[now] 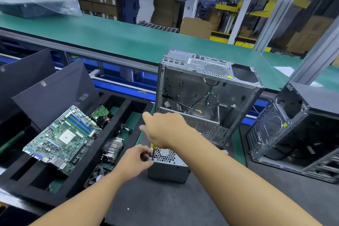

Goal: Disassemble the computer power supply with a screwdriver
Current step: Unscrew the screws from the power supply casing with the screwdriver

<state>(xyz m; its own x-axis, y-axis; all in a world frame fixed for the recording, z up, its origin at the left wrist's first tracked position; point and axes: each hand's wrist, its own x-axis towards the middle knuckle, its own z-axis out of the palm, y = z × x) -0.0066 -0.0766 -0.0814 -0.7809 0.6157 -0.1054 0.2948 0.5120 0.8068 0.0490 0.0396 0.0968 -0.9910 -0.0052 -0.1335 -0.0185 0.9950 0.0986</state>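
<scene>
Screwdriver [152, 152] stood upright on the power supply [169, 169] corner

Left hand [135, 158] pinched its shaft low down, right hand [163, 130] was curled round the handle; supply sat on the dark mat [165, 203], open case [207, 97] just behind.

bright, even overhead light (edges bend, blurred)

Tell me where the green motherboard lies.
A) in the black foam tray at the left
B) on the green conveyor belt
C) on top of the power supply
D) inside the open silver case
A: the motherboard lies across the compartments of the black foam tray, well left of the silver case.
</scene>
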